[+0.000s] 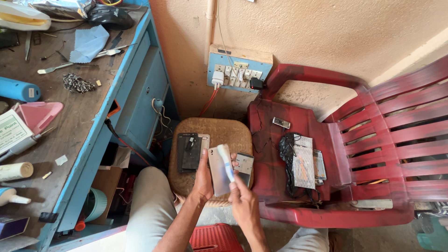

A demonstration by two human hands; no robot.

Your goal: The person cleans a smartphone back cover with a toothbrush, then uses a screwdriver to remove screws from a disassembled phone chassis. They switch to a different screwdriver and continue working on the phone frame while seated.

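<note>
My left hand [204,179] holds a silver phone back panel [218,170] upright over a round wooden stool [219,133]. My right hand [243,200] grips a white and blue toothbrush [226,161] whose head rests against the panel's face. On the stool behind lie a dark phone [189,151] on a pale one, and a small grey phone part [244,165] just right of the panel.
A red plastic chair [373,140] at right carries a small keypad phone [281,122], a black bag and flat packets [303,165]. A blue wall socket board [238,72] with plugged chargers sits behind. The blue-edged workbench [74,116] at left holds tools, tweezers, cloth and tubes.
</note>
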